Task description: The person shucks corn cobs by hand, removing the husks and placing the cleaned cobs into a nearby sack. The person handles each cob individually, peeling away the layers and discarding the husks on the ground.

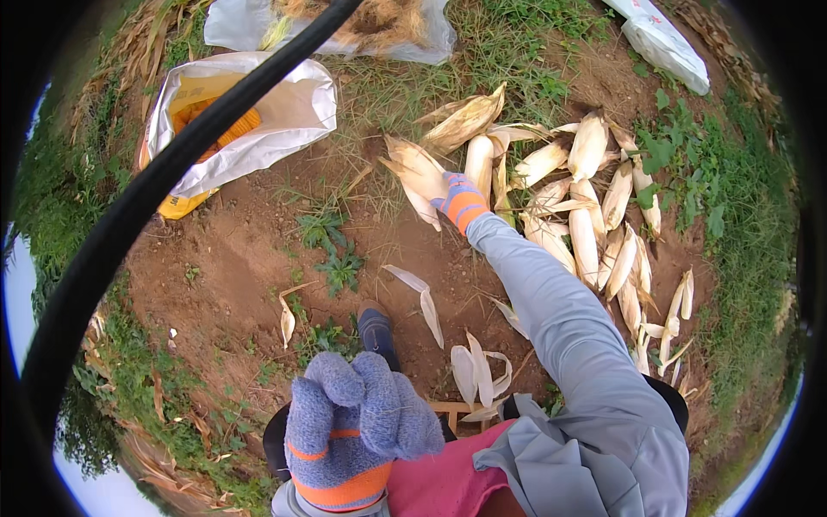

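My right hand (pixel 462 197), in a grey-blue and orange knit glove, grips a husk-covered corn ear (pixel 420 169) at the left side of a pile. Dry, pale husk wraps this ear, and its tip points up and left. Close to the camera, my left hand (pixel 362 420) is raised in a matching glove, its fingers curled in towards the palm. No object shows in it. Beyond the right hand lie more unhusked corn ears (pixel 585 226), heaped on the soil. Another husked-over ear (pixel 466 123) rests just above the gripped one.
A white woven sack (pixel 316 97) with orange corn cobs (pixel 239 126) inside stands open at upper left. Corn silk (pixel 381 22) lies on a plastic sheet (pixel 439 48) behind it. Loose husks (pixel 429 313) litter the soil near my shoe (pixel 376 329). A black strap (pixel 129 207) crosses the view.
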The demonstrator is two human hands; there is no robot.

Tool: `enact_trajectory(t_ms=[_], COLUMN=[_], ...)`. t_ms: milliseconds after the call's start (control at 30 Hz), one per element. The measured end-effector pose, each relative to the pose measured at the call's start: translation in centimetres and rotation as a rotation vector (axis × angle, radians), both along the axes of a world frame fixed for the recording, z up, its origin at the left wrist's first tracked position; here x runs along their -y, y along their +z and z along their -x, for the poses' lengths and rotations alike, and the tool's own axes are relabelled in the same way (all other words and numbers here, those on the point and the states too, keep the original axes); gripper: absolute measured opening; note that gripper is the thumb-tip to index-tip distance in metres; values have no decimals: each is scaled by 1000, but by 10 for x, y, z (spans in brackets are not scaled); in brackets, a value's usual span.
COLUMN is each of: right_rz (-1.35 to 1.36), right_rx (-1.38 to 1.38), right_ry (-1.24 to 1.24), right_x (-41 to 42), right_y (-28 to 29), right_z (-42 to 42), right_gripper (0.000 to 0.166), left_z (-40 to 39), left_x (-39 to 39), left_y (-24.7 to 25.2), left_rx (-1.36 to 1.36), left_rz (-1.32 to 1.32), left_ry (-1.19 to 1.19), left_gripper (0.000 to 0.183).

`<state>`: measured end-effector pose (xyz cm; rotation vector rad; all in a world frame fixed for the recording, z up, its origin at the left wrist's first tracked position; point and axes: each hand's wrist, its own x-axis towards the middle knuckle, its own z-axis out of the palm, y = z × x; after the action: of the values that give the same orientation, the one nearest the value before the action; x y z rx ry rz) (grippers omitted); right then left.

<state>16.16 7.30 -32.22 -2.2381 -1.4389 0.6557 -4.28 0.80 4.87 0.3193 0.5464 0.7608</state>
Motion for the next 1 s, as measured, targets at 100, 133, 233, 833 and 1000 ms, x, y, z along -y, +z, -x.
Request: enact_trajectory(t_ms=[100,133,233,833,1000], right_rz=[252,273,336,173,178], right_rx=[-33,-40,11,-1127,-1291], right_ry=[-104,-104,-155,20,58], right_x=[-31,-37,-49,121,182], right_y=[1,-5,-4,135,230], right_z=[5,8,19,-17,-17], right_gripper=[82,89,90,47,47], left_z=[-2,0,1,8,-14], left_x=[-3,-5,-9,-3,2], left_y=[-1,-4,-10,-63,-113], left_rx=[-108,-112,-131,-474,-649], left_rz=[51,39,22,-212,-405], left_ry=[100,80,43,-127,-266], left_gripper=[33,33,32,26,30])
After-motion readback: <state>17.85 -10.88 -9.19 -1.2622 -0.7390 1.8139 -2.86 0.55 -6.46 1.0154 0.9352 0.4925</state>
